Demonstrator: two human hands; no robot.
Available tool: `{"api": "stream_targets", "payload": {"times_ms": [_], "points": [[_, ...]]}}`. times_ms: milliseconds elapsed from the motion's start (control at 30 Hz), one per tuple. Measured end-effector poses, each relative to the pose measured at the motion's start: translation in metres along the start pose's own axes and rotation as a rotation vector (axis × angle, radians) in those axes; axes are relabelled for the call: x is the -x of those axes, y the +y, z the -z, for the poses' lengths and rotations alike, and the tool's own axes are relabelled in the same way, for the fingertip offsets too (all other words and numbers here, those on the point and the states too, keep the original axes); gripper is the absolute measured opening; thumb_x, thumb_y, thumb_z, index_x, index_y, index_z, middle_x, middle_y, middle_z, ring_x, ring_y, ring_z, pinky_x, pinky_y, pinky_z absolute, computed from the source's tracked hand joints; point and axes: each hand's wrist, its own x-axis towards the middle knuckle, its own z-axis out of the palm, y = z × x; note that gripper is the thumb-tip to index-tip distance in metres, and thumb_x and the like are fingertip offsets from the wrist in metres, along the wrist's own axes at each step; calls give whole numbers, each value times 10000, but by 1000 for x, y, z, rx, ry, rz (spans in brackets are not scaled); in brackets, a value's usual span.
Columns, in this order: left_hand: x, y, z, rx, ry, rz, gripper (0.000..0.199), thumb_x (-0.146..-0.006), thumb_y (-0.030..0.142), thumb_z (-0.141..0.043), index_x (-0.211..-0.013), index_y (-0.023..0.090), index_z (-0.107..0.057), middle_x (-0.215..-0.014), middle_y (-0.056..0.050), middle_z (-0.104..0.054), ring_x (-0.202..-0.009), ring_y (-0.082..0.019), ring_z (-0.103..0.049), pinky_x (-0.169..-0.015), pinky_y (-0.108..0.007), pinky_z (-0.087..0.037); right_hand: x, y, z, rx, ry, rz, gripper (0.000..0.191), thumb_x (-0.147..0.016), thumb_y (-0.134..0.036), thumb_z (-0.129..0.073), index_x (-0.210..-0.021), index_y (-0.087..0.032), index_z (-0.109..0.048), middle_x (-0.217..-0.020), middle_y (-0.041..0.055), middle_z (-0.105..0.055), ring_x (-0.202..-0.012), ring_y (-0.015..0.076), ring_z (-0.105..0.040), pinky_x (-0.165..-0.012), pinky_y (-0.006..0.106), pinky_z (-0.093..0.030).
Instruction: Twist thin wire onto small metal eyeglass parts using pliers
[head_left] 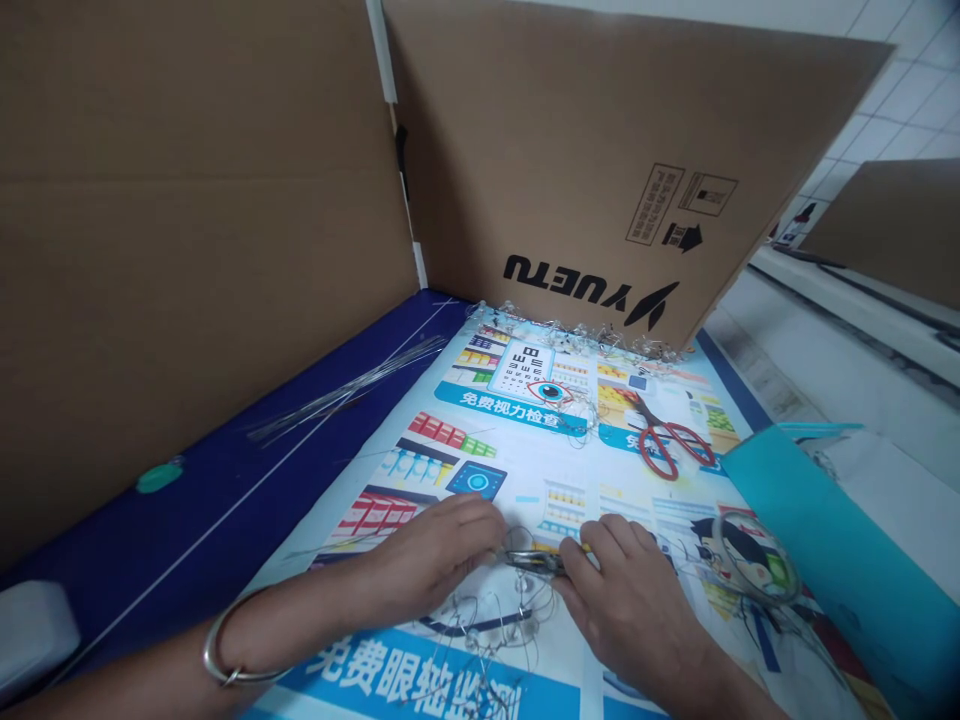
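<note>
The left hand (435,550), with a metal bangle (232,652) on its wrist, lies palm down at the near side of a printed vinyl banner (525,470), fingers together and slightly curled, the fingertips at the small pliers (531,562). The right hand (622,590) is curved over the pliers' far end, its fingers (611,545) closed beside a yellow handle (585,547). The fingers hide most of the tool, so the exact grip cannot be determined. A tangle of thin wire (487,630) lies directly near the hands. Red-handled scissors (664,445) lie on the banner, farther away and right. A wire coil (754,560) rests to the right.
</note>
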Motion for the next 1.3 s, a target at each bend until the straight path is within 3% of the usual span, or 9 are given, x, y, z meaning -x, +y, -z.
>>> {"api": "stream_targets", "payload": {"times_ms": [367, 567, 800, 1100, 1300], "points": [[0, 1, 2, -11, -24, -51, 195, -835, 72, -369, -796, 173, -532, -925, -43, -548, -831, -154, -469, -741, -267, -384, 0, 3, -3, 155, 6, 107, 198, -807, -218, -521, -1001, -188, -541, -817, 50, -521, -762, 209, -434, -645, 356, -285], [-1, 0, 2, -47, -60, -63, 184, -807, 61, -392, -780, 176, -533, -936, -32, -544, -844, -162, -471, -749, -276, -376, 0, 5, 2, 218, -9, 200, 264, -820, -137, -448, -1072, -142, -529, -860, 74, -534, -767, 216, -428, -647, 370, -299], [-2, 3, 4, -89, -101, -71, 181, -789, 66, -421, -806, 196, -546, -930, -27, -527, -841, -167, -458, -727, -286, -367, 0, 8, 6, 239, 54, 289, 310, -823, -105, -410, -1110, -108, -528, -909, 88, -551, -798, 227, -420, -651, 379, -305], [-1, 2, 3, -106, -118, -93, 226, -774, 38, -405, -842, 206, -540, -981, -25, -515, -874, -172, -454, -756, -291, -371, -1, 8, 4, 256, 39, 287, 333, -825, -120, -417, -1142, -102, -517, -906, 98, -559, -803, 231, -433, -664, 383, -316], [-2, 0, 2, 6, -78, -46, 202, -801, 48, -403, -857, 184, -542, -985, -34, -529, -887, -156, -475, -774, -267, -387, -1, 8, 2, 269, 99, 273, 350, -822, -125, -431, -1162, -87, -503, -910, 108, -552, -831, 245, -446, -686, 392, -325]]}}
